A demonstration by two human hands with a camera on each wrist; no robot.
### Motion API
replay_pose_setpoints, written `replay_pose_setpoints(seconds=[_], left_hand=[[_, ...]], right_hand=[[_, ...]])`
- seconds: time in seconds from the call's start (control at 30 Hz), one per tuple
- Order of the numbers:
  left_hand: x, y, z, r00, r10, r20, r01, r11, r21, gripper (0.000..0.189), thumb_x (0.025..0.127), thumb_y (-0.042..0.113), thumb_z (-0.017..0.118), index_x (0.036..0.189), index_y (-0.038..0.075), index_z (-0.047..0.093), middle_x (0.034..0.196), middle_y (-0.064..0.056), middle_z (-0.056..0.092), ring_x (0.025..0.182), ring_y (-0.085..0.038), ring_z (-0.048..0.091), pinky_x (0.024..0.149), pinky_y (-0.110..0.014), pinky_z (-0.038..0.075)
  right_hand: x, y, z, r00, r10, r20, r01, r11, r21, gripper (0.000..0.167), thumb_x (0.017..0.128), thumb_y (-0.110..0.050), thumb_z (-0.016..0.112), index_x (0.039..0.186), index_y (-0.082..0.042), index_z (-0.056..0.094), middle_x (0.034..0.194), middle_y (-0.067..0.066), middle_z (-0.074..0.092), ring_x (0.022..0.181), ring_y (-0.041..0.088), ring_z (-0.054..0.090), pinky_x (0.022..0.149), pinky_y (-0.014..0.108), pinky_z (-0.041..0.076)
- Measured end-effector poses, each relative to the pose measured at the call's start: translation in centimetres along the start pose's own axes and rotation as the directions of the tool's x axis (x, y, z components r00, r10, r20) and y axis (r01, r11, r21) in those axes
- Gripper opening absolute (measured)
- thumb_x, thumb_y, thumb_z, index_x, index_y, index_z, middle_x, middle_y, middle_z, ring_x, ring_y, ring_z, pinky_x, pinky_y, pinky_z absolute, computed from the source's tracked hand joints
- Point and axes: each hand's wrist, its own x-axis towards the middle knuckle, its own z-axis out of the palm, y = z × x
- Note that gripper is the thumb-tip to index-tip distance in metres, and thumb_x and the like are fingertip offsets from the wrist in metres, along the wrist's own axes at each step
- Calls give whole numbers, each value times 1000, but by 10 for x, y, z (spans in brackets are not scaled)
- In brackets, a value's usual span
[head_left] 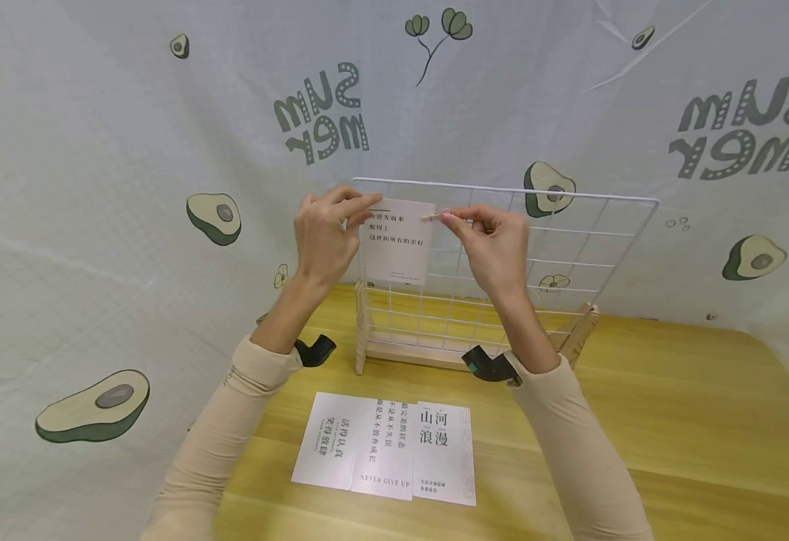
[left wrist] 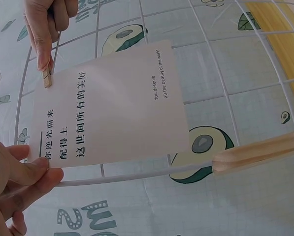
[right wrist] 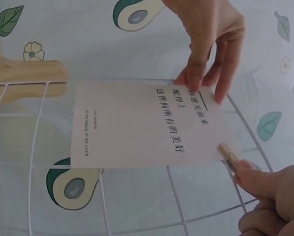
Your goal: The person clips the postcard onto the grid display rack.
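Observation:
A white card with printed Chinese text (head_left: 397,259) lies against the upper left of a white wire grid (head_left: 563,233). My left hand (head_left: 330,229) pinches the card's upper left edge between thumb and fingers, as the left wrist view shows up close. With thumb and finger, my right hand (head_left: 496,244) pinches a small wooden clothespin (right wrist: 229,153). The clothespin's tip overlaps the card's upper right corner in all views. Small English lines (left wrist: 160,73) run along the card's lower end.
The grid stands in a wooden base (head_left: 415,353) on a yellow wood-grain table (head_left: 672,421). Three printed cards (head_left: 384,451) lie side by side in front of it. Behind hangs a pale curtain (head_left: 131,113) with avocado prints.

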Motion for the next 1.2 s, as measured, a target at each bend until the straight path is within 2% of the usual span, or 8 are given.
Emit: replay_pose_setpoints(seconds=[0.33,0.8,1.07,1.2], left_hand=[[0,2,-2,999,22,33,-25,997,75,22,89,2,77,109,9,82,95,-12,78,79,-29,70,70,-31,28],[-2,3,-4,999,48,11,-49,990,135,19,90,6,76,109,7,81,99,-12,79,77,-28,71,74,-37,34],[-4,3,-9,997,79,-11,-76,985,153,19,90,5,77,108,7,81,99,-12,79,81,-27,71,74,-39,35],[-6,3,-11,994,100,-39,-94,987,133,19,88,5,79,107,7,81,101,-12,77,79,-27,72,74,-41,36]], right_hand=[[0,-1,0,1000,-19,-1,19,999,-30,20,89,-21,82,94,-2,83,51,-8,35,49,6,24,52,23,18],[-1,1,0,1000,-28,-2,28,997,-68,22,89,-24,83,95,-3,83,54,-6,32,52,7,24,55,26,21],[-2,4,-2,998,-62,4,62,996,-58,22,90,-25,82,96,-3,83,55,-4,32,53,8,24,55,25,20],[-5,5,-6,995,-96,-16,95,994,-62,20,91,-24,81,97,-4,83,55,-5,30,53,7,23,54,25,19]])
